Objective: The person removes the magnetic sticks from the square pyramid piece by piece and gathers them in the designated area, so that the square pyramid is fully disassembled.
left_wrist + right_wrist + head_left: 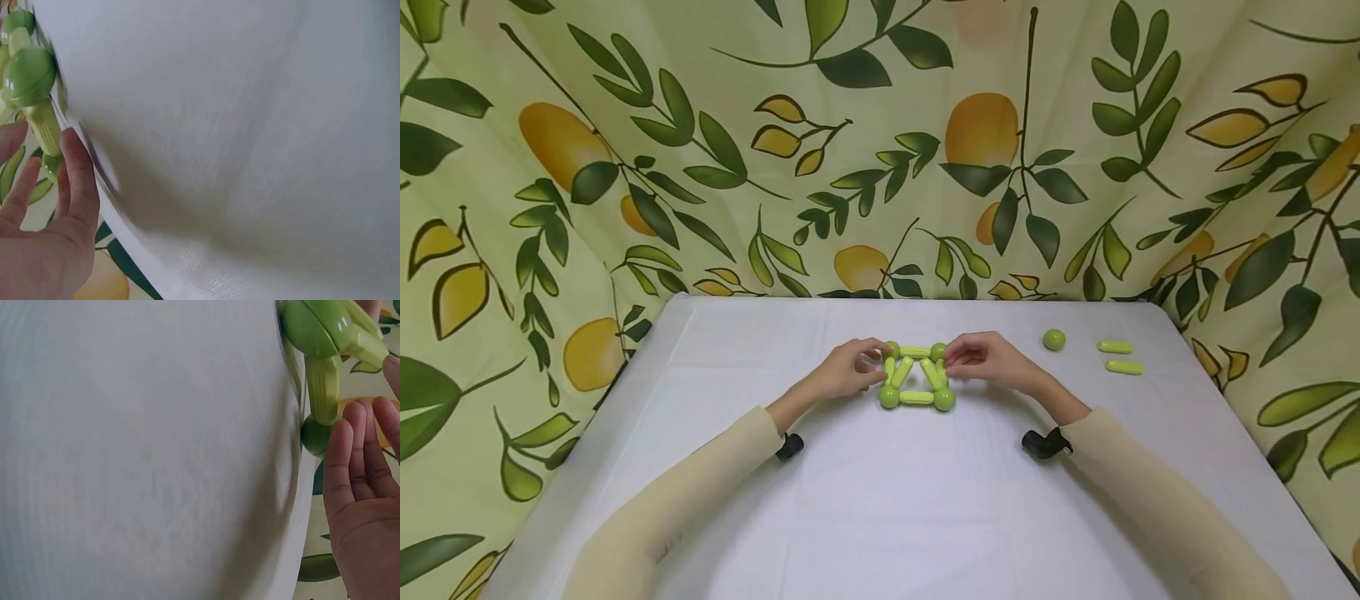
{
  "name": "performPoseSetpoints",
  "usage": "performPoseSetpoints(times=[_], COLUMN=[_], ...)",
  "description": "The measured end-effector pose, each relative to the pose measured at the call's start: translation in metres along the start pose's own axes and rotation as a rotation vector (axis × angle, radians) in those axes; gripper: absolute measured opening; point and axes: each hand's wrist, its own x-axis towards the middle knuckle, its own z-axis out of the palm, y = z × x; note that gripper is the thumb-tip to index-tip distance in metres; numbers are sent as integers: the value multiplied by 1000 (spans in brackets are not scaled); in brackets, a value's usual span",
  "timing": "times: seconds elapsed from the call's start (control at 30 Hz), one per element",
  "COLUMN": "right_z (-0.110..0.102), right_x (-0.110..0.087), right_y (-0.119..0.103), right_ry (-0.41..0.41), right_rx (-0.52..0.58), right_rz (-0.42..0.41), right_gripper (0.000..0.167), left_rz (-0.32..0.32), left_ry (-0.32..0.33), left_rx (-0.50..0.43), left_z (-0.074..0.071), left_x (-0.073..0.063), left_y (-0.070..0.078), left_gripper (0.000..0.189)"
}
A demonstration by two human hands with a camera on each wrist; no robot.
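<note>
On the white table stands a square frame of green balls and ribbed yellow-green rods, with a front rod (916, 398) between the near left ball (889, 397) and the near right ball (943, 399). From these two balls a left slanting rod (902, 372) and a right slanting rod (931, 373) lean toward each other, their upper ends apart. My left hand (842, 367) is at the frame's left side, fingertips right at the side rod (45, 128). At the right side is my right hand (988, 358), its fingers fairly straight beside another side rod (324, 390).
To the right lie a loose green ball (1054, 339) and two loose rods, the farther rod (1116, 347) and the nearer rod (1124, 367). A leaf-and-fruit patterned curtain (865, 167) hangs behind the table (880, 508). Dark wrist cameras sit below both wrists.
</note>
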Motion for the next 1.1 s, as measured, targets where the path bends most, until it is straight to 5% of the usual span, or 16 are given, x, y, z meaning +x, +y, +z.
performPoseSetpoints(times=[0.27, 0.77, 1.1], right_z=[10, 22, 25], right_x=[6, 13, 14], right_y=[-3, -9, -13], right_ry=[-4, -27, -39], right_rx=[-11, -74, -80], right_rz=[-16, -9, 41], right_gripper=[28, 30, 33], left_rz=[-51, -48, -26], left_ry=[-92, -163, -222], left_rx=[-86, -65, 13], left_z=[-1, -1, -3], left_x=[-5, -6, -4], left_y=[0, 4, 4], left_gripper=[32, 31, 49])
